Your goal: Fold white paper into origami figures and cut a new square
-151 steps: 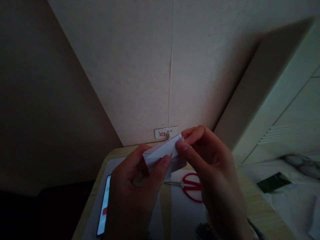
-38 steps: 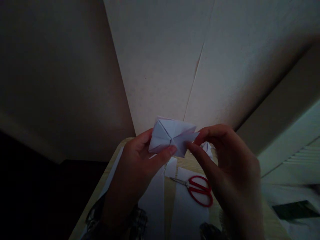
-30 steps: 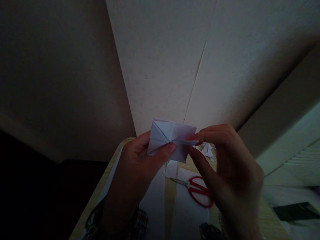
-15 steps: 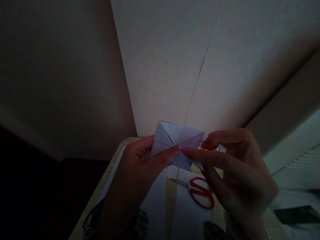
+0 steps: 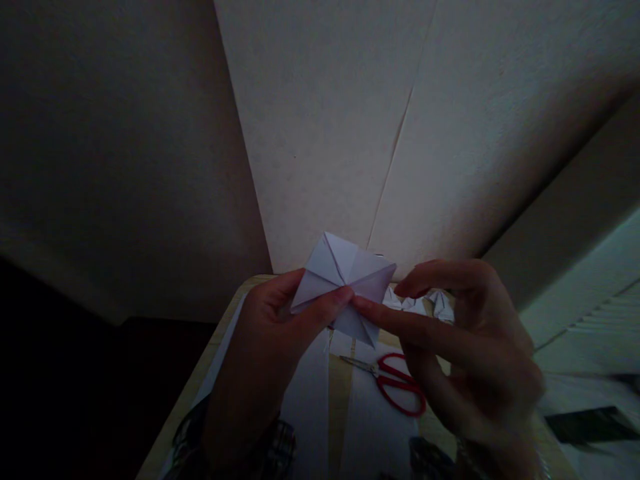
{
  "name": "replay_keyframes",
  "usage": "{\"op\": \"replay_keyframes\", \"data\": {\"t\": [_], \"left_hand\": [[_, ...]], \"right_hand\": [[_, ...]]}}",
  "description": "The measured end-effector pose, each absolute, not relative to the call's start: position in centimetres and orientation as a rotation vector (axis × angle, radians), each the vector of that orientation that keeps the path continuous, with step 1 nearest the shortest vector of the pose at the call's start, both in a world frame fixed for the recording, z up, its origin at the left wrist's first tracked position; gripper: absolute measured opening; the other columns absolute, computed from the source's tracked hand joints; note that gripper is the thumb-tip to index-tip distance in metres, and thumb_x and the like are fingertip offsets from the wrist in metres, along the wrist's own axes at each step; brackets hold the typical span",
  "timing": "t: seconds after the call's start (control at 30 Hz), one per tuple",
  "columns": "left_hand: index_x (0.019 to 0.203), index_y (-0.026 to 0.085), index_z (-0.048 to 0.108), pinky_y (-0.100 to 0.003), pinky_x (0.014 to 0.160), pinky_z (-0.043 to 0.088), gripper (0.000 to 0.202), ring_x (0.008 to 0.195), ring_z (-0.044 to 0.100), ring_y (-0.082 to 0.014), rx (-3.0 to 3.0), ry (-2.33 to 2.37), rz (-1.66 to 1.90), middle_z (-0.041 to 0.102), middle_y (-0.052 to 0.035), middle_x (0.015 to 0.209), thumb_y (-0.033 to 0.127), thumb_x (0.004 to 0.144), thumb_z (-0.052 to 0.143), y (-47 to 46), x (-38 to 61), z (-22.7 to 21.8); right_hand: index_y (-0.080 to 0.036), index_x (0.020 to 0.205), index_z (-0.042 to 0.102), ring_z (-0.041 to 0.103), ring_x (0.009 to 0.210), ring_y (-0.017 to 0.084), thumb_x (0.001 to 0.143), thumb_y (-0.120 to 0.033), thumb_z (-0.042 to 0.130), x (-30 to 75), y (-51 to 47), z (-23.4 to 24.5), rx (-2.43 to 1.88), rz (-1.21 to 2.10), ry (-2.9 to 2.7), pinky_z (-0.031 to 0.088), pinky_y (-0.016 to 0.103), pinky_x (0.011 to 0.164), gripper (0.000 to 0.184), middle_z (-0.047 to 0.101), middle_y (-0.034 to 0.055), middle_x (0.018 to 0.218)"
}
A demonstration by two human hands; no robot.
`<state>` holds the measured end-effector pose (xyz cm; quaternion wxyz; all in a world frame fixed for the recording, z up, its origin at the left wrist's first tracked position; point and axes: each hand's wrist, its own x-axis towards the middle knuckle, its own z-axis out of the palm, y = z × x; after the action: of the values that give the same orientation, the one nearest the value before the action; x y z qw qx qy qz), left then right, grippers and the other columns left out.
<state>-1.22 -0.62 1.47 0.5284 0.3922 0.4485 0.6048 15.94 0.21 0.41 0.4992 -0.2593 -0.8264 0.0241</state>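
A folded piece of white paper (image 5: 365,267), creased into triangular flaps that meet at its middle, is held above the table. My left hand (image 5: 270,333) pinches it from the left, the thumb lying on top near the centre and the other fingers behind. The index fingertip of my right hand (image 5: 465,340) touches the paper beside that thumb. My right hand's other fingers are apart and off the paper. Beneath the paper lie red-handled scissors (image 5: 400,385), partly covered by my right hand.
White paper strips (image 5: 310,400) lie on the wooden table (image 5: 341,400) under the scissors and my left arm. Several small folded paper pieces (image 5: 441,307) sit at the back right, partly behind my right hand. A pale wall (image 5: 320,167) rises behind the table.
The paper has turned slightly and shifted a little left. Its lower-right flap now lies flatter, and my right thumb has come away from it. More folded pieces show behind my right hand.
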Motion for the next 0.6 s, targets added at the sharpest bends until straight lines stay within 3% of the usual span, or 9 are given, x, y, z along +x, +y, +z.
{"op": "replay_keyframes", "data": {"t": [0.17,0.33,0.43,0.6], "left_hand": [[0.067,0.024,0.076,-0.018,0.045,0.050,0.005,0.050,0.064,-0.0128,0.977,1.075,1.451,0.071,0.0033,0.058,0.024,0.065,0.080,-0.6,-1.2,1.3],[0.065,0.022,0.073,-0.019,0.043,0.043,0.011,0.050,0.059,-0.0132,1.146,1.277,1.602,0.068,0.0037,0.057,0.031,0.067,0.079,-1.0,-1.0,1.7],[0.063,0.023,0.072,-0.020,0.047,0.043,0.009,0.054,0.059,-0.0139,1.233,1.370,1.669,0.066,0.0053,0.056,0.028,0.068,0.078,-1.2,-0.9,2.0],[0.065,0.025,0.072,-0.022,0.049,0.044,0.008,0.055,0.061,-0.0143,1.254,1.317,1.655,0.067,0.0060,0.057,0.030,0.070,0.075,-1.2,-0.7,2.0]], "right_hand": [[-0.034,0.112,0.068,0.052,0.096,0.021,0.080,-0.001,0.049,15.7,-0.1,0.6,-0.681,0.151,-1.963,0.046,0.037,0.076,0.050,0.050,0.0036,0.104],[-0.027,0.100,0.060,0.055,0.091,0.018,0.090,-0.028,0.056,14.3,-0.5,1.0,-0.852,0.462,-1.703,0.046,0.032,0.077,0.011,0.056,0.0009,0.095],[-0.024,0.094,0.054,0.059,0.088,0.019,0.084,-0.036,0.063,13.6,-0.5,1.2,-0.965,0.695,-1.690,0.046,0.033,0.075,0.018,0.060,0.0007,0.090],[-0.022,0.072,0.049,0.057,0.082,0.018,0.084,-0.028,0.063,13.3,0.1,1.5,-0.990,0.814,-1.777,0.046,0.033,0.076,0.019,0.058,0.0005,0.080]]}}
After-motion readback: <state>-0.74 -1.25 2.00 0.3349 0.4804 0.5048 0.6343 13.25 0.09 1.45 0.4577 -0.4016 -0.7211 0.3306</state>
